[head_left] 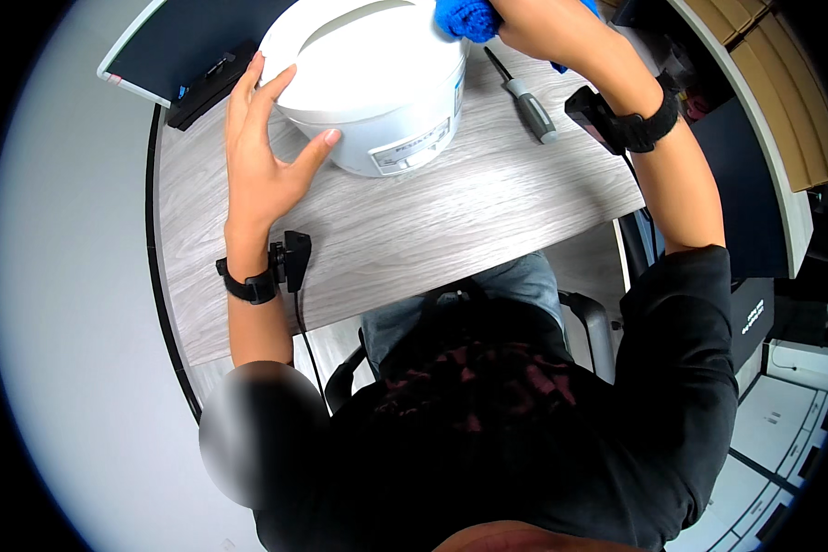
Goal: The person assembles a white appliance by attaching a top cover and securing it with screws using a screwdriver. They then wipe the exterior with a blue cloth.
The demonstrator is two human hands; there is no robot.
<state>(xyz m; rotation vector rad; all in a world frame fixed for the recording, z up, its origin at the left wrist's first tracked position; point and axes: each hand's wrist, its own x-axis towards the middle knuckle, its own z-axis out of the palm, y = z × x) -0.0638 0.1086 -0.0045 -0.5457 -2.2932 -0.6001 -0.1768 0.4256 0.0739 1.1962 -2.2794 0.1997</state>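
Observation:
A round white bucket (368, 78) with a label on its near side stands on the grey wood-grain table (432, 225). Against its left side rests my left hand (271, 152), fingers spread and thumb apart, touching the rim and wall without wrapping round them. At the top edge of the view my right hand (535, 26) is closed on a bright blue cloth (469, 18), which lies against the bucket's right rim. That hand is partly cut off by the frame. To the right of the bucket lies a screwdriver (529, 109) with a grey handle and dark shaft.
A screen (189, 46) stands at the back left, with a black object (213, 87) by its base. On the right are a partition (754, 120) and cardboard boxes (787, 101). Each wrist carries a strapped black device with a cable. The table's front edge is near my lap.

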